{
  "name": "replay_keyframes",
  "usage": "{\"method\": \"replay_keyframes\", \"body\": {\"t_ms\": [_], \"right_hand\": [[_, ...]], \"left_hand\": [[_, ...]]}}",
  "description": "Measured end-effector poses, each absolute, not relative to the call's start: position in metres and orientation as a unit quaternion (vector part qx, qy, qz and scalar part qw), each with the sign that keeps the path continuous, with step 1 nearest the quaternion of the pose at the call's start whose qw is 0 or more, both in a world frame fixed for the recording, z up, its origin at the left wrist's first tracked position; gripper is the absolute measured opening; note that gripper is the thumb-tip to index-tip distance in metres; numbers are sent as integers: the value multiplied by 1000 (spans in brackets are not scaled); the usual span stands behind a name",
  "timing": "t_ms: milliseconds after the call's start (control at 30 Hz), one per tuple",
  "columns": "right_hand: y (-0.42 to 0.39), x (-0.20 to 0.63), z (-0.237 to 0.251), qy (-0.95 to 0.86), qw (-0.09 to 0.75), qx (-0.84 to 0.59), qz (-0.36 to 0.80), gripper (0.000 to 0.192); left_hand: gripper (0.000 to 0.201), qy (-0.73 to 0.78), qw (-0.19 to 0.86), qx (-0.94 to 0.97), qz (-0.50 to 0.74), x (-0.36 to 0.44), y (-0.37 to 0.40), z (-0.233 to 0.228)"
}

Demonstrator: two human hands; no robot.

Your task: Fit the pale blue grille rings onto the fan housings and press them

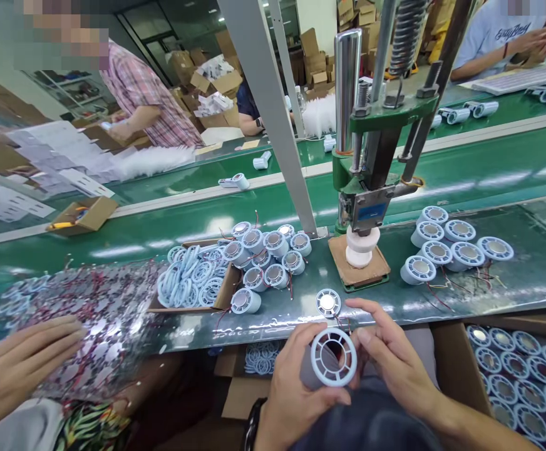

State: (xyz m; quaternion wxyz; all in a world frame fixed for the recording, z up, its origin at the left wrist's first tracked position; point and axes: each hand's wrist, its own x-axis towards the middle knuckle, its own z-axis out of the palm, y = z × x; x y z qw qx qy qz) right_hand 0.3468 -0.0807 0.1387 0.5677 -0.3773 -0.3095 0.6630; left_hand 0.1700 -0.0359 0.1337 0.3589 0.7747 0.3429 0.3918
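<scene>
- Ring housing: held between both hands, below the tabletop edge.
- Left hand: grip closed on housing.
- Right hand: fingers pinch its rim.
- Press: beyond the grip.

The press stands on the table, behind the hands. Left of it lies a box with rings in it; housings lie between them. More housings lie right of the press.
</scene>
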Motion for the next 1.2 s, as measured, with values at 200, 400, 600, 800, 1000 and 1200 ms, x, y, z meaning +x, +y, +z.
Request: {"method": "replay_keyframes", "body": {"t_ms": [200, 400, 600, 800, 1000, 1200], "right_hand": [[-81, 349, 140, -320, 569, -365, 664, 55], [-83, 351, 139, -349, 564, -368, 651, 52], [-84, 352, 139, -366, 561, -366, 646, 48], [-88, 352, 136, -381, 569, -364, 631, 43], [-92, 352, 136, -400, 568, -360, 622, 40], [-92, 352, 136, -397, 559, -369, 627, 44]], "left_hand": [[66, 348, 334, 775, 407, 168, -34, 131], [64, 357, 308, 780, 411, 165, -36, 126], [63, 354, 300, 783, 414, 165, -36, 126], [59, 346, 303, 785, 416, 163, -37, 128], [53, 338, 275, 797, 419, 160, -39, 129], [56, 346, 219, 829, 381, 162, -41, 137]]}}
